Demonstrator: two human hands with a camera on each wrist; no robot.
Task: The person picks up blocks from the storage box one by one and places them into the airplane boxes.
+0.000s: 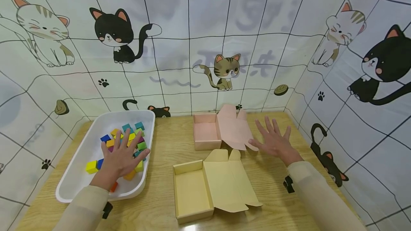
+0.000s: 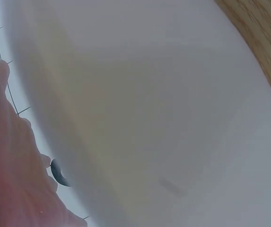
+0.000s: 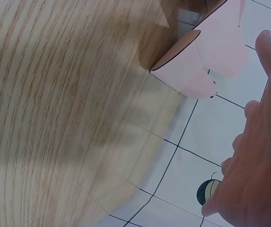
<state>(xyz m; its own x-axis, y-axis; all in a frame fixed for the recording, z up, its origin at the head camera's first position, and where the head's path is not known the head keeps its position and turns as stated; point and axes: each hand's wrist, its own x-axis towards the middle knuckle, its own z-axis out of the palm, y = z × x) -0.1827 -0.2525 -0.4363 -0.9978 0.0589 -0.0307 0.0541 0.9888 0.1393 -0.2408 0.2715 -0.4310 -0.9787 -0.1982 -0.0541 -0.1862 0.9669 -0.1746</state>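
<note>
My left hand (image 1: 120,158) is spread with straight fingers over a white plastic tub (image 1: 72,167), holding nothing. Several coloured blocks (image 1: 92,167) lie in the tub in yellow, blue, green, orange and purple, some hidden beneath the hand. My right hand (image 1: 276,142), fingers also spread, hovers above the table to the right of a pink box (image 1: 205,131). Its thumb overlaps the edge of that box's unfolded lid (image 1: 234,127) in the head view. In front of the pink box sits a larger yellow box (image 1: 192,188), its lid opened out to the right.
The wood-grain table (image 1: 160,174) bears the tub at left and both boxes in the middle. A white sheet (image 1: 179,17) printed with cartoon cats and grid lines closes off the back and both sides. Dark wrist straps (image 1: 107,210) show at the sleeves.
</note>
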